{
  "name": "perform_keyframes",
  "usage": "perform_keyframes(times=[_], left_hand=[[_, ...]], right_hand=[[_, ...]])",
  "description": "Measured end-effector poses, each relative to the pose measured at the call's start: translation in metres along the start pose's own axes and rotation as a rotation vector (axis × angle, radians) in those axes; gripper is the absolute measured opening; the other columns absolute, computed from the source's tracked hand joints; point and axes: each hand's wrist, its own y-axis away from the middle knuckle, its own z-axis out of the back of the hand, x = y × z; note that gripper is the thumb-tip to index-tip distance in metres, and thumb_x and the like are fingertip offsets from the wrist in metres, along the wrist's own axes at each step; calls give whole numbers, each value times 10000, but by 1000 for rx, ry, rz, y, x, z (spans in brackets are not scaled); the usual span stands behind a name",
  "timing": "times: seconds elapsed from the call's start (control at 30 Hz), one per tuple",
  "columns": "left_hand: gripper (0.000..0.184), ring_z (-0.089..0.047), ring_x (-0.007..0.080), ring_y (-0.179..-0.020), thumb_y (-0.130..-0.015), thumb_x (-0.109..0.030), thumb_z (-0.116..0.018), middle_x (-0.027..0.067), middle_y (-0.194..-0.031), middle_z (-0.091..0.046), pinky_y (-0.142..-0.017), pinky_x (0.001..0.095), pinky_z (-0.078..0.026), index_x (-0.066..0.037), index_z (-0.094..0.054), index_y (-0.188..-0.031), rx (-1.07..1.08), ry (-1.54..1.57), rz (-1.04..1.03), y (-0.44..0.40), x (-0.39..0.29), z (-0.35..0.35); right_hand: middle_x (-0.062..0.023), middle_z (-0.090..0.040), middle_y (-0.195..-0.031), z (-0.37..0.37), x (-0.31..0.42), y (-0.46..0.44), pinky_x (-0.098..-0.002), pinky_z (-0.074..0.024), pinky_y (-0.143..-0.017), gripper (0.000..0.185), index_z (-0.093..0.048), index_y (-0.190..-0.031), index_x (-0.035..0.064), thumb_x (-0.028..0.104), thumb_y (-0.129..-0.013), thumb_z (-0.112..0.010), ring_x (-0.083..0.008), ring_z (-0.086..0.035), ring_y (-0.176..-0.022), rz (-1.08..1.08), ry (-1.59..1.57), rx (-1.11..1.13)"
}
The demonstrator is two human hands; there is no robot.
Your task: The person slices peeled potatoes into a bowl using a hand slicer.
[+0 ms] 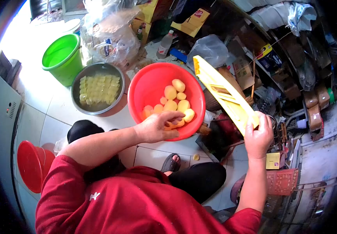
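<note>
My left hand (158, 126) reaches over the near rim of a red basin (139, 87), fingers apart, beside peeled potatoes (170, 105) lying in it. Between its fingers and thumb part of a potato shows low in the basin; no grip on it is visible. Over on the right, my right hand (258, 134) is closed round the lower end of a long yellow slicer (227, 97), which it holds up at a slant. The slicer's blade opening sits about midway along, and its far end is near the basin's right side.
A grey metal basin (74, 87) with pale slices in water (100, 89) stands left of the red basin. Behind it is a green bucket (65, 54); a red bucket (32, 167) stands lower left. Bags, a bottle (164, 45) and boxes crowd the back and right. A small potato piece (196, 156) lies on the floor.
</note>
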Motion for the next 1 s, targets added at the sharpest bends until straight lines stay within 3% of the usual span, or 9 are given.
perform_keyframes(times=[0.17,0.33,0.43,0.5,0.6,0.73,0.83,0.93,1.0], left_hand=[[946,-462,289,-1274,-817,-439,-730,216,-1353,-476,-1050,369,-381,-34,-202,-1490,-184,357,-203,30,-9,-26],[900,-317,264,-1377,-893,-326,-665,171,-1500,-290,-1133,367,-257,-10,-81,-1501,-218,1009,-313,49,-2,-46],[744,-398,254,-1332,-922,-355,-593,124,-1458,-385,-1079,418,-338,-44,-222,-1487,-274,1191,-304,72,3,-46],[704,-466,235,-1231,-871,-348,-672,101,-1298,-497,-1029,412,-374,-53,-336,-1416,-350,1298,-252,79,17,-41],[628,-501,211,-1143,-826,-211,-687,92,-1228,-532,-955,399,-400,-61,-409,-1369,-454,1246,-184,91,37,-24],[563,-513,222,-1098,-763,-314,-641,61,-1202,-544,-942,387,-400,-122,-509,-1276,-581,1231,-95,103,40,9],[553,-531,205,-1010,-745,-253,-652,49,-1106,-564,-863,355,-413,-124,-527,-1268,-947,1202,80,103,29,29],[547,-526,172,-847,-722,-172,-615,50,-1031,-574,-672,299,-381,-131,-536,-1261,-857,1033,151,94,49,61],[533,-570,194,-828,-708,-128,-581,64,-1011,-590,-702,322,-455,-101,-543,-1239,-848,1050,215,89,46,76]], right_hand=[[-135,-569,-878,-12,83,30,-426,-500,-707,254,-594,-971,58,103,-726,-641,-332,-591,-806,143,-60,75],[-138,-540,-874,-45,144,49,-438,-501,-701,265,-562,-929,42,212,-736,-627,-330,-576,-802,259,-91,171],[-139,-572,-879,-62,176,61,-441,-507,-699,305,-586,-991,43,251,-775,-641,-342,-601,-806,239,-210,299],[-162,-581,-920,-72,194,66,-441,-510,-738,352,-578,-1041,21,216,-764,-671,-351,-603,-832,225,-388,388],[-186,-602,-999,-76,206,73,-418,-502,-815,442,-577,-1128,-1,188,-748,-703,-376,-604,-911,262,-655,440],[-185,-621,-1001,-77,192,80,-404,-507,-817,393,-599,-1109,-5,157,-761,-687,-342,-621,-918,167,-809,498],[-162,-640,-955,-101,160,92,-358,-526,-767,335,-621,-1075,-11,112,-769,-682,-267,-647,-859,-46,-844,563],[-161,-659,-945,-130,119,95,-333,-536,-750,304,-631,-1048,-31,115,-786,-676,-226,-663,-834,-271,-779,637],[-171,-672,-946,-146,101,89,-331,-537,-758,320,-635,-1039,-32,138,-772,-684,-233,-675,-826,-323,-707,637]])
